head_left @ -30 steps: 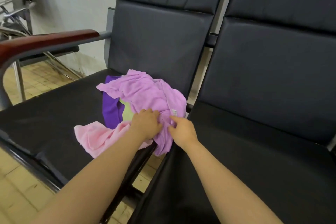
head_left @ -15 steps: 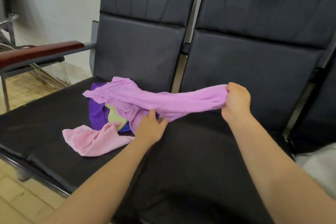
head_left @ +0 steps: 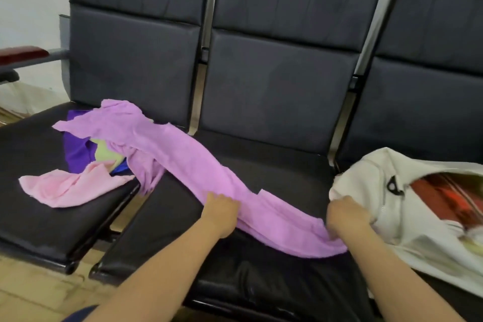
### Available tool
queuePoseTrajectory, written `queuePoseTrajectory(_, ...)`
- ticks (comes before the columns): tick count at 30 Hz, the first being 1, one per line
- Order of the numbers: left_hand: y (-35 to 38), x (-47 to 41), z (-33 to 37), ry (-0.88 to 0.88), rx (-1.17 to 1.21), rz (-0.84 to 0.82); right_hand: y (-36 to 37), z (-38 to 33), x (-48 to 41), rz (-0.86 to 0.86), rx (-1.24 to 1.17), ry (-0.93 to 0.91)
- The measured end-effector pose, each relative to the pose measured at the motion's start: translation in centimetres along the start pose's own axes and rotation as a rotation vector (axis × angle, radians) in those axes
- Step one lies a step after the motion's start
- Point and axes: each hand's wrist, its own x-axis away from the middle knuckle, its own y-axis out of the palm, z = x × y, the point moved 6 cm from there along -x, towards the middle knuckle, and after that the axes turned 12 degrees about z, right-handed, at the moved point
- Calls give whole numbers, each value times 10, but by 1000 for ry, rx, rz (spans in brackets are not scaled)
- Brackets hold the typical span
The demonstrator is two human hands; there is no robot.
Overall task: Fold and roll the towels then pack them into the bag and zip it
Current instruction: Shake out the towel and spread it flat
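Seating: row of three black padded seats point(head_left: 282, 81), smooth leather-like vinyl, flat cushions, metal frame, wood-topped armrest point(head_left: 23, 52) far left. White bag point(head_left: 418, 230) lies slumped on the right seat, soft cloth, mouth unzipped and gaping; inside is something red and striped point(head_left: 449, 196), can't tell what. Black zipper pull point(head_left: 393, 187) sits at the opening's edge. Lilac towel point(head_left: 198, 162), fuzzy terry, is stretched into a long bunched band from the pile on the left seat, across the gap, diagonally over the middle seat. Far end drapes over the pile; near end is beside the bag, not in it. Pink towel point(head_left: 68, 188) lies crumpled and flat on the left seat's front. Purple towel point(head_left: 75, 151) is under the lilac one, mostly covered. Yellow-green towel point(head_left: 104, 154) and a blue scrap point(head_left: 120, 168) peek out of the pile's middle. Left hand point(head_left: 222, 213): fingers curled, pinching the lilac towel's near edge mid-length. Right hand point(head_left: 345, 214): fingers curled round the towel's near end, fingertips hidden, knuckles just against the bag's side.
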Motion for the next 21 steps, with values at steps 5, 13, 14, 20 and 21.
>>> queuePoseTrajectory(5,-4,22,22,78,128,-282,-24,-52,19,355,-200,-389)
queuePoseTrajectory(13,-26,49,-42,-188,-82,-258,24,-104,34,-35,-392,-613)
queuePoseTrajectory(14,-27,52,-54,-232,-101,-266,25,-101,32,-93,-380,-514)
queuePoseTrajectory(20,-33,72,-94,-247,-54,-488,16,-60,31,-293,59,-167)
queuePoseTrajectory(21,-32,75,-92,-252,25,-554,10,-52,30,-275,112,-138)
